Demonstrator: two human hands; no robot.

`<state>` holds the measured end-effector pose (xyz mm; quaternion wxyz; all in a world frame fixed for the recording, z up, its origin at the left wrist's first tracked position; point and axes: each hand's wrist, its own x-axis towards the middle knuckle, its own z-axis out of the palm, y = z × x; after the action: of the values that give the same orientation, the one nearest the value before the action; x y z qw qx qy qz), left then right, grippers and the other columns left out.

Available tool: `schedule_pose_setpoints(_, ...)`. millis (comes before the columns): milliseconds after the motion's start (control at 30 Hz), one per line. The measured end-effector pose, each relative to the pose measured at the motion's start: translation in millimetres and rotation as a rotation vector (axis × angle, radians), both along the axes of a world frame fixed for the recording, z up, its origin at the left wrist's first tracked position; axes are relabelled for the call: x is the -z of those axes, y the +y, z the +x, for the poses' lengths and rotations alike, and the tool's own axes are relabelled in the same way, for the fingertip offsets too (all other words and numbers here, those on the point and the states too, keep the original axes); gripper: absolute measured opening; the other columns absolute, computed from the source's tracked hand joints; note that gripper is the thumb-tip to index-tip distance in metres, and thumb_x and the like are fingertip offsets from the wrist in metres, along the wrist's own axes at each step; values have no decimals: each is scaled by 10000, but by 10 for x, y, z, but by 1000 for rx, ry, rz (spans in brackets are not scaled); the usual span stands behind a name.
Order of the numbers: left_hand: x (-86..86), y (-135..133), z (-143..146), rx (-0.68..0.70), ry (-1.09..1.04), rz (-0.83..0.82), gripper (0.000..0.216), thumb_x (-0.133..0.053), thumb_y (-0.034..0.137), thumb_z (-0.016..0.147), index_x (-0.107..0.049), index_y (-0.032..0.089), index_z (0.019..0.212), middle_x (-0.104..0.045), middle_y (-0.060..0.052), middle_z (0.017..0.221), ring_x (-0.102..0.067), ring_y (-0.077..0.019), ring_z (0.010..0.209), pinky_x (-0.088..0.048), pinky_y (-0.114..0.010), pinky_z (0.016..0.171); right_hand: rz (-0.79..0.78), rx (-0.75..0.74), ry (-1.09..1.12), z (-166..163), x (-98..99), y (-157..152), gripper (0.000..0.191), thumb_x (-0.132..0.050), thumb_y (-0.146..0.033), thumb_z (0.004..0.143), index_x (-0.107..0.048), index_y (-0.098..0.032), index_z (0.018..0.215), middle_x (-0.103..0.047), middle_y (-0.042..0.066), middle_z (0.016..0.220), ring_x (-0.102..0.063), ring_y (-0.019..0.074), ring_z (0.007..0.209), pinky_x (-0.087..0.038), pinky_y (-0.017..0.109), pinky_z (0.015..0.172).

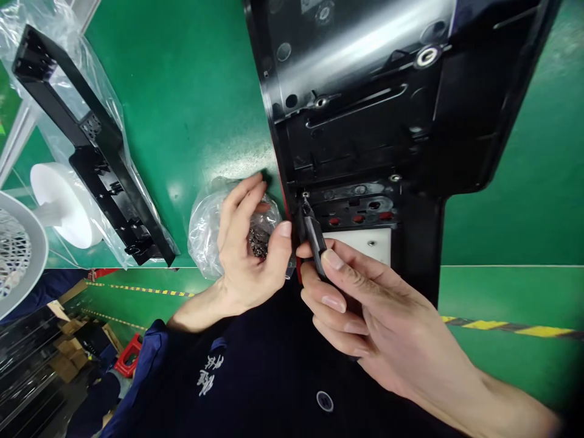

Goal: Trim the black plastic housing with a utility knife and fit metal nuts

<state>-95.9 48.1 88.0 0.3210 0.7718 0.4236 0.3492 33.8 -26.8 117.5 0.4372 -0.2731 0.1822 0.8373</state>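
Note:
A large black plastic housing [365,103] lies on the green table, its inside facing up. My right hand [365,304] grips a black-handled screwdriver [314,231] whose tip sits on a screw [305,195] at the housing's lower left corner. My left hand [249,243] is cupped with several small metal screws [258,240] in its palm, over a clear plastic bag [205,225] beside the housing's left edge. Its thumb touches the screwdriver handle.
A long black plastic frame [91,146] in a clear bag lies at the left. A white fan [27,231] stands at the table's near left edge. Cardboard boxes and a red object sit on the floor below. Yellow-black tape [515,328] marks the green floor.

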Motion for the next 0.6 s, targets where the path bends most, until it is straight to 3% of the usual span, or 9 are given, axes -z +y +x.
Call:
schedule_pose_setpoints(100, 53, 23, -80, 50, 10, 376, 279, -550, 106, 779, -634, 116, 1045, -571, -99, 1044, -573, -225, 1035, -531, -391, 869, -5, 9, 13, -14, 10, -12, 376, -655, -440, 865, -396, -197, 987, -312, -64, 611, -172, 1, 419, -176, 78, 352)
schedule_pose_setpoints(167, 61, 61, -136, 164, 48, 504, 166, -523, 161, 796, -645, 110, 896, -550, -85, 955, -567, -217, 963, -531, -380, 822, -15, 23, 39, -36, 19, -24, 384, -658, -447, 859, -395, -201, 994, -302, -65, 611, -173, 4, 422, -180, 78, 354)
schedule_pose_setpoints(333, 83, 134, -172, 252, 86, 505, 273, -463, 265, 857, -669, 90, 893, -492, -83, 876, -510, -177, 814, -477, -316, 671, -47, 68, 95, -89, 6, -9, 404, -644, -483, 861, -379, -204, 980, -270, -63, 614, -146, 4, 421, -179, 83, 348)
schedule_pose_setpoints(600, 143, 154, -93, 304, 73, 465, 464, -344, 423, 936, -690, 113, 922, -500, -124, 1049, -532, -219, 1005, -483, -353, 877, -84, 38, 56, -94, -79, 29, 459, -665, -483, 840, -320, -190, 915, -263, -64, 594, -149, 9, 422, -185, 80, 353)
